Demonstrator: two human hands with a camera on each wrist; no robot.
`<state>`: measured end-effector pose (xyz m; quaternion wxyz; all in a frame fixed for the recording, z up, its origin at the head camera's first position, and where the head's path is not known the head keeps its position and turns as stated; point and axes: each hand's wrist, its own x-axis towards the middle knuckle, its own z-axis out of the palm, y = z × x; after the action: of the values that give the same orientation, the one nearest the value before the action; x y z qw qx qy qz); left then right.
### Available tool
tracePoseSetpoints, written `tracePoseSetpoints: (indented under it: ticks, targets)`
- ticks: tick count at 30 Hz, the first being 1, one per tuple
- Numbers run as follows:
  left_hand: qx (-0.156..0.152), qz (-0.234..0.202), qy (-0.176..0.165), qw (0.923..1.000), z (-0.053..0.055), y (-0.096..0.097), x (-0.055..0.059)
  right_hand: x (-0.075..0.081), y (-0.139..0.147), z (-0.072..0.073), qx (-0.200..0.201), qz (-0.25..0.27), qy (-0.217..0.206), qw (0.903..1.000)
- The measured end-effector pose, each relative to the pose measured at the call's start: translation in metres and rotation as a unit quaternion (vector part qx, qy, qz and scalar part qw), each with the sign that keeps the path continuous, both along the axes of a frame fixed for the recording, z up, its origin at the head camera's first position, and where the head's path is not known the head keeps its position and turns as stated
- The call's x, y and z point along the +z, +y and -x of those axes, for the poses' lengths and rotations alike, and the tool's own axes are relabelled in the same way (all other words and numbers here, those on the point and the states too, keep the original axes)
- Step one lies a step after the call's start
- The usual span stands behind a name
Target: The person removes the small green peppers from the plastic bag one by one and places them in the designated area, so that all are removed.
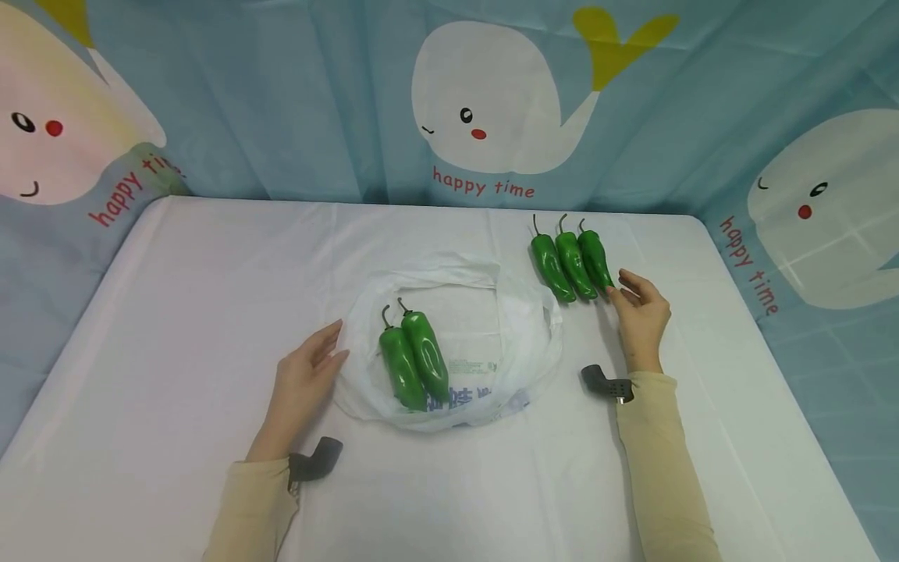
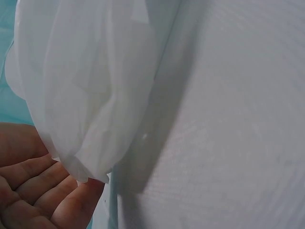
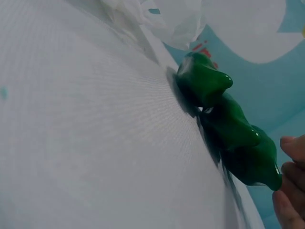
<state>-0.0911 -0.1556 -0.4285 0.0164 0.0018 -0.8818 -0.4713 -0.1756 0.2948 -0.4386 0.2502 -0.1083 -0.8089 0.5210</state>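
The fingers [image 1: 642,286] of the right hand [image 1: 644,324] are parted, with the thumb at the tip of the rightmost green pepper [image 1: 595,259]; whether they touch it or only come close, I cannot tell. A pinch there would catch only the narrow end, so the smooth, glossy pepper could slip or tip down at its broader stem end, and a sideways nudge could roll it into its neighbours. Those, the middle pepper [image 1: 574,264] and the left pepper [image 1: 551,267], lie close alongside at the far right of the desk [image 1: 211,312], stems toward the far edge. The left hand [image 1: 302,382] has its thumb apart from its fingers, which touch the left edge of a thin white plastic bag [image 1: 530,343]. With so light a contact, the limp rim could sag inward and narrow the mouth, or a tug on the film could drag the bag askew and shift the pair of peppers [image 1: 402,367] lying side by side inside it. Beyond the desk hangs a blue whale-print curtain [image 1: 281,101].
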Motion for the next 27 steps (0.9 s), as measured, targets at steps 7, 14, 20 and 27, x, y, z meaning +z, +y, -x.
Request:
tracePoseSetpoints:
  ticks: [7, 14, 20, 27]
  targets:
    - [-0.005, -0.004, 0.007, 1.0, 0.0, 0.0, 0.0, 0.006, -0.001, -0.001, -0.009, 0.01, 0.018, 0.9997]
    - [-0.003, -0.006, 0.011, 0.9999, 0.0, -0.001, -0.001, 0.019, -0.012, -0.005, -0.001, 0.01, 0.034, 0.9994]
    - [-0.003, -0.005, 0.013, 0.9999, 0.0, -0.001, -0.002, 0.029, -0.025, -0.011, 0.019, 0.021, 0.053, 0.9982]
    - [-0.003, -0.006, 0.01, 0.9999, 0.0, -0.001, 0.0, 0.037, -0.04, -0.018, 0.041, 0.012, 0.053, 0.9977]
